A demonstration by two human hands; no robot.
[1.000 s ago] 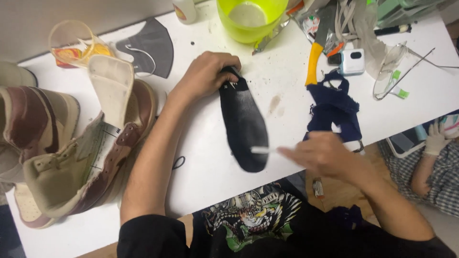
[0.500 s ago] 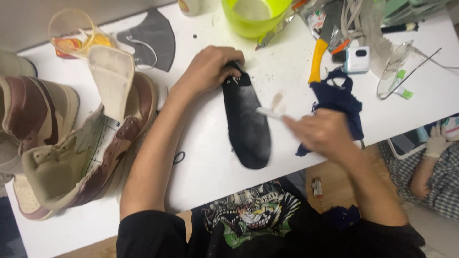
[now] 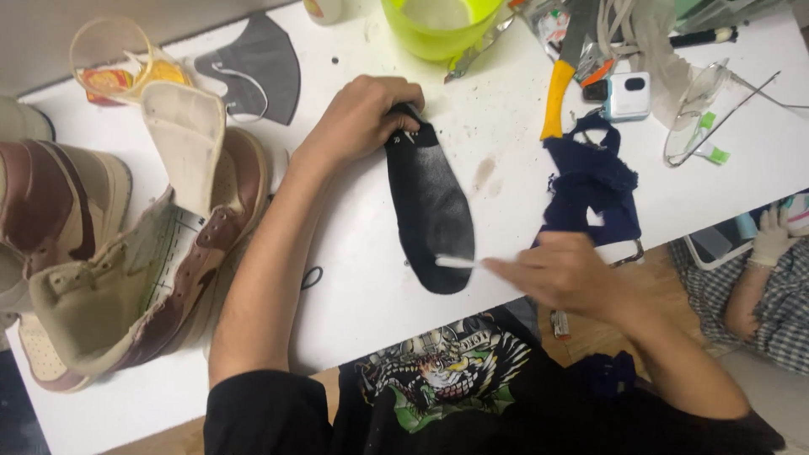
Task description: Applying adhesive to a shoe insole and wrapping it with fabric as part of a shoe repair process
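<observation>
A black shoe insole (image 3: 430,211) lies lengthwise on the white table (image 3: 362,278). My left hand (image 3: 362,118) presses down on its far end and holds it flat. My right hand (image 3: 560,274), blurred by motion, grips a small white brush (image 3: 455,262) whose tip touches the insole's near end. A dark blue rag (image 3: 590,185) lies just right of the insole, beside my right hand.
Brown and tan high-top shoes (image 3: 126,270) with the tongue pulled up lie at the left. A green bowl (image 3: 438,25), a grey face mask (image 3: 253,67), a yellow-handled tool (image 3: 556,97), a clear cup (image 3: 109,55) and safety glasses (image 3: 716,109) crowd the far edge. Another person's gloved hand (image 3: 771,236) is at the right.
My right hand with the brush went up along the insole's right side, then came back down to its near end. My left hand stayed on the far end.
</observation>
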